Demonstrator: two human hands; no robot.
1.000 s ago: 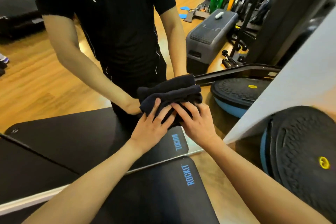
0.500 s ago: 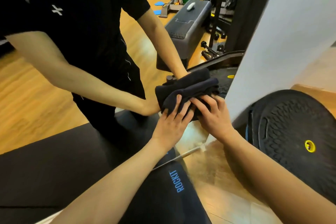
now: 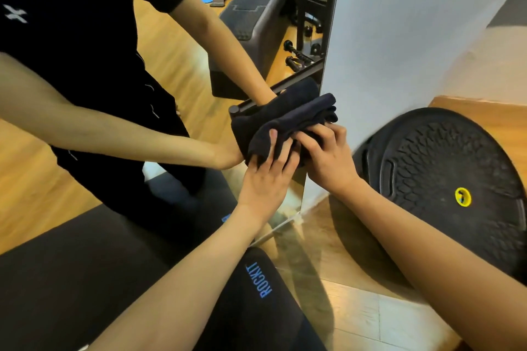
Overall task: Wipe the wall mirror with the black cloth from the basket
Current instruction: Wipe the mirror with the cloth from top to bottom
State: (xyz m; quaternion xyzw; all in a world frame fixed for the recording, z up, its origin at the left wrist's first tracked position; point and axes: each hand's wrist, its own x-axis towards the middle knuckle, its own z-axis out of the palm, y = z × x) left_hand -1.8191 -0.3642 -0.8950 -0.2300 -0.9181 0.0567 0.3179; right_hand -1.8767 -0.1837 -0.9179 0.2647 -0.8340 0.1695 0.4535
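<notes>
The folded black cloth (image 3: 296, 120) is pressed against the wall mirror (image 3: 176, 71), close to the mirror's right edge. My left hand (image 3: 265, 179) lies flat on the cloth's lower left part, fingers spread over it. My right hand (image 3: 328, 157) grips the cloth's lower right part, fingers curled into the fabric. The mirror shows the reflection of the cloth, of both arms and of a person in a black shirt. The basket is not in view.
A black balance trainer disc (image 3: 445, 188) with a yellow plug leans against the white wall (image 3: 413, 23) to the right. A black exercise mat (image 3: 256, 308) marked ROCKIT lies on the wooden floor (image 3: 385, 319) below the mirror.
Both hands have carried the cloth to the right across the mirror, from its middle to its right edge. The view has swung right with them.
</notes>
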